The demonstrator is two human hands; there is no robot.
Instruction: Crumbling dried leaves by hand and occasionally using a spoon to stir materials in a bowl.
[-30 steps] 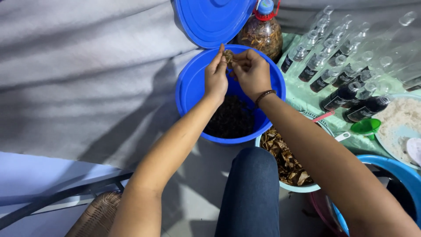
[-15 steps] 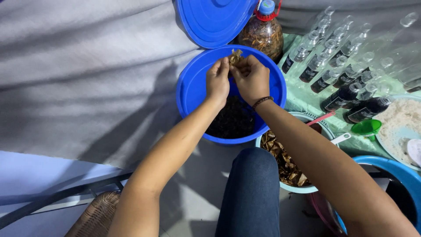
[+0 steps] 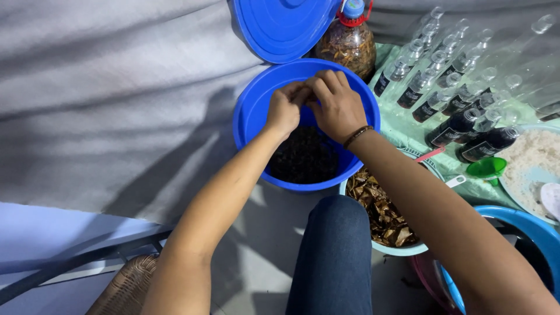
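A: Both hands meet over the blue bucket (image 3: 251,116). The left hand (image 3: 284,111) and right hand (image 3: 338,105) are closed, fingertips pinched together on something small; what it is, I cannot tell.

B: Best keep that work right above the dark contents (image 3: 303,154), so loose bits fall back inside.

A: Agreed. The bucket's blue lid (image 3: 280,26) leans at the far side, beside a plastic bottle (image 3: 350,44) of brown pieces.

B: And around it?

A: Grey cloth (image 3: 105,99) on the left, rows of small glass bottles (image 3: 449,105) far right, and a pale bowl of dried pieces (image 3: 379,213) near right on the floor.
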